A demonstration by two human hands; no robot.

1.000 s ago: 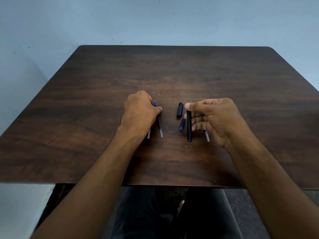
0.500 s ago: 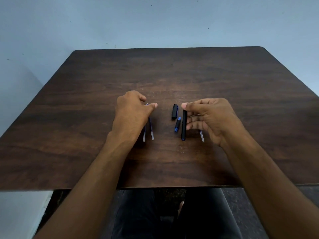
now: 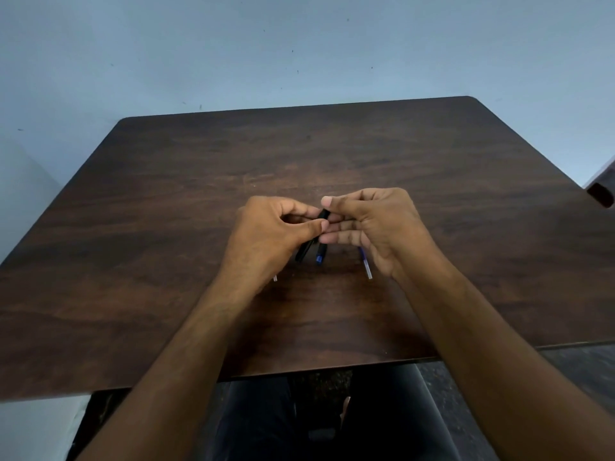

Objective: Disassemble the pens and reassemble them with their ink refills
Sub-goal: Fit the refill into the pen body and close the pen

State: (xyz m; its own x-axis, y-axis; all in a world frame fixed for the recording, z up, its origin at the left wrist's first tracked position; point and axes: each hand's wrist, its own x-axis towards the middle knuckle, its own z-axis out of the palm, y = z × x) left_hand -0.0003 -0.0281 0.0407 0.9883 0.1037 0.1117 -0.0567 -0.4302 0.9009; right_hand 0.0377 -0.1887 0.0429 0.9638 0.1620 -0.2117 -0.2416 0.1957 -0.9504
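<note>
1. The left hand [image 3: 269, 234] pinches the black pen barrel [image 3: 307, 246] between thumb and forefinger near its upper end; the barrel slants from about one o'clock down to seven o'clock, its lower tip close over the table [image 3: 166, 294].
2. The right hand [image 3: 376, 224] meets the barrel's top end from three o'clock, thumb above and fingers loosely curled beneath; whether it truly grips the barrel or only steadies it cannot be told, since the fingers hide the contact.
3. To do this step well, I judge the left should hold the barrel steady while the right works its end; pull or twist along the barrel's own line, not across it, lest a small part spring away.
4. Just beside the barrel at five o'clock lies a short blue-and-black piece [image 3: 320, 254] on the table; keep the barrel's tip from knocking it.
5. An ink refill [image 3: 366, 267] lies at four o'clock, partly under the right palm; another pale refill end [image 3: 275, 278] peeps out at seven o'clock beneath the left wrist; lift the wrists clear so neither rolls.
</note>
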